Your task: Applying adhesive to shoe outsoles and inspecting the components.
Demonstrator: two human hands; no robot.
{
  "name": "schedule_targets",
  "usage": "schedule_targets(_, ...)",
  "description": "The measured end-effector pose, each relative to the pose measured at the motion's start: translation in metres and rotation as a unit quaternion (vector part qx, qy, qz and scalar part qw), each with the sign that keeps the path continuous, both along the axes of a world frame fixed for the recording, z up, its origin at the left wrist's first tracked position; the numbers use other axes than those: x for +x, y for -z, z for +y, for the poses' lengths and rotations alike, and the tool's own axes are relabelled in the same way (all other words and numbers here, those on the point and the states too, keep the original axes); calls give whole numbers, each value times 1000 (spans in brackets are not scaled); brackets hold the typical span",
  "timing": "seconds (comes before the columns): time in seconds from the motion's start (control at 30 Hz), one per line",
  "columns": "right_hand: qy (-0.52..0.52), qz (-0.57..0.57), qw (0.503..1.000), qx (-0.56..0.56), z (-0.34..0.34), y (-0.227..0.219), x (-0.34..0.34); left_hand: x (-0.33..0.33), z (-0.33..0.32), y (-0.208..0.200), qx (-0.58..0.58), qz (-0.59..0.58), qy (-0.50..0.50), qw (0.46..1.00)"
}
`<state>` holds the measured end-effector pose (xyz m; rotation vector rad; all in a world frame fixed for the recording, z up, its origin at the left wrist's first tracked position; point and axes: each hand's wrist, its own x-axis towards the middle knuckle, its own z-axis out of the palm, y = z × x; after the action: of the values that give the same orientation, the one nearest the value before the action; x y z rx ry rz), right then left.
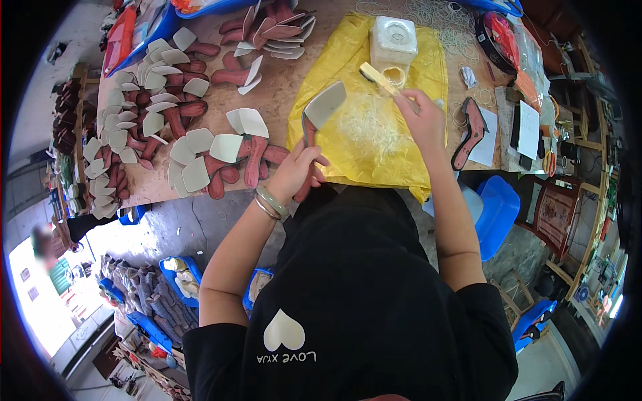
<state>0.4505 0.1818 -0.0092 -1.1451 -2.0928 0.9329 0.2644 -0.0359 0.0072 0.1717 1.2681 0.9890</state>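
Observation:
My left hand [297, 172] is closed around a reddish-brown shoe sole [309, 134] at the table's near edge; its pale, flat heel piece [326, 105] points up and away. My right hand [422, 119] grips a small brush [378, 79] by its light handle, the dark bristle end toward the far left. Brush and sole are apart. Beneath both lies a yellow plastic sheet [317, 63], smeared whitish in its middle. Just beyond the brush stand a white foam block [393, 41] with a round opening and a roll of tape [394, 75].
Several similar soles [177, 120] with pale heel pieces lie heaped over the table's left side. At right are a single sole [470, 134], white paper [483, 137], orange-handled scissors [550, 162] and tangled string [441, 27]. A blue tub [498, 214] stands below the table's right edge.

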Motion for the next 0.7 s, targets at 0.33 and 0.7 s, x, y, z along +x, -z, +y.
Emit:
schedule_targets(0.33, -79, 51, 976, -197, -61, -32, 12, -9, -18, 7, 35, 744, -31, 667)
schedule_targets(0.7, -60, 2, 984, -167, -38, -30, -3, -27, -33, 13, 91, 674, -52, 732)
